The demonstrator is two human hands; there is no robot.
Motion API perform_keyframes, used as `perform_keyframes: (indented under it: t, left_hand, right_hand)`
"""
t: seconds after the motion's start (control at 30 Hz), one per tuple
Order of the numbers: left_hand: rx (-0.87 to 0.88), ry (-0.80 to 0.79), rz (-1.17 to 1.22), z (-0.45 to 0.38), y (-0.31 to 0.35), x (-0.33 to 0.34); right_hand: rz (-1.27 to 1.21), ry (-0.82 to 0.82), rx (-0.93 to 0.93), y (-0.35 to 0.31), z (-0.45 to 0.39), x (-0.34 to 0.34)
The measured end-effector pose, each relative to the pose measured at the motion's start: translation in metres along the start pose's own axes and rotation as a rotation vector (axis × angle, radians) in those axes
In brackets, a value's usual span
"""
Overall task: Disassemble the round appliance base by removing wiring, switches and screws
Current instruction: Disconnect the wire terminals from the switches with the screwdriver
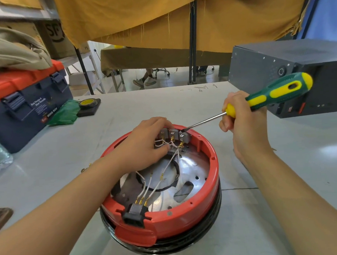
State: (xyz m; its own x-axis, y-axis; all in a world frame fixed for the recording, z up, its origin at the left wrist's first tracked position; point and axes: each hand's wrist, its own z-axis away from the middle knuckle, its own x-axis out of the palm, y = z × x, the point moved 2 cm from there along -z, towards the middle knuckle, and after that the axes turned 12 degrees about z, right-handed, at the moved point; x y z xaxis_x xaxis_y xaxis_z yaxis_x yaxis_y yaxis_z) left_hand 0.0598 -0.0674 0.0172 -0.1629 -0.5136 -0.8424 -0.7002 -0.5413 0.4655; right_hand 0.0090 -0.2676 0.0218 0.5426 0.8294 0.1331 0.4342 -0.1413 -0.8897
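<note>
Three switches (173, 135) remain wired in the red base (188, 216) on the desk (265, 210); I judge much is left. My left hand (145, 146) pinches them, my right hand (241, 121) grips the screwdriver (267, 96) prying there.

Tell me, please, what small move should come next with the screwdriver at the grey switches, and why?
Probably lever gently: the screwdriver in the right hand has its tip at the rightmost grey switch on the red base, while the left hand steadies the other switches, wires attached.
</note>
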Motion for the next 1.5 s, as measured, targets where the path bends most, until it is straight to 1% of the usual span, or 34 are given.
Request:
perform_keyframes:
  t: [0.03, 0.13, 0.23, 0.33, 0.53, 0.8, 0.9, 1.07, 1.33, 1.5]
  left_hand:
    - [-0.013, 0.025, -0.019, 0.0, 0.0, -0.001]
    - [-0.059, 0.063, -0.173, -0.002, 0.0, -0.005]
    - [-0.108, 0.007, -0.251, -0.001, -0.003, -0.004]
    - [-0.097, -0.053, -0.272, 0.001, -0.004, -0.001]
    - [-0.016, -0.063, -0.272, 0.001, 0.001, -0.004]
    - [0.011, -0.183, -0.269, -0.004, 0.006, -0.007]
    - [0.03, -0.205, -0.27, -0.005, 0.008, -0.007]
    - [0.048, -0.197, -0.262, -0.007, 0.011, -0.002]
    - [0.081, -0.095, -0.144, 0.002, 0.013, 0.006]
    - [0.078, -0.098, -0.172, 0.004, 0.012, 0.007]
  right_hand:
    - [0.018, -0.007, -0.007, 0.0, 0.001, 0.001]
    - [0.035, -0.028, -0.024, -0.001, 0.002, 0.002]
    - [0.052, -0.055, -0.029, -0.002, 0.003, 0.003]
    - [0.082, -0.074, -0.032, -0.003, 0.005, 0.004]
    - [0.112, -0.069, -0.045, -0.005, 0.005, 0.005]
    - [0.191, -0.074, -0.136, -0.012, 0.011, 0.005]
    - [0.201, -0.065, -0.166, -0.016, 0.011, 0.004]
    - [0.189, -0.104, -0.211, -0.019, 0.01, 0.004]
    - [0.251, -0.121, -0.255, -0.018, 0.013, 0.006]
    - [0.268, -0.133, -0.273, -0.018, 0.014, 0.006]
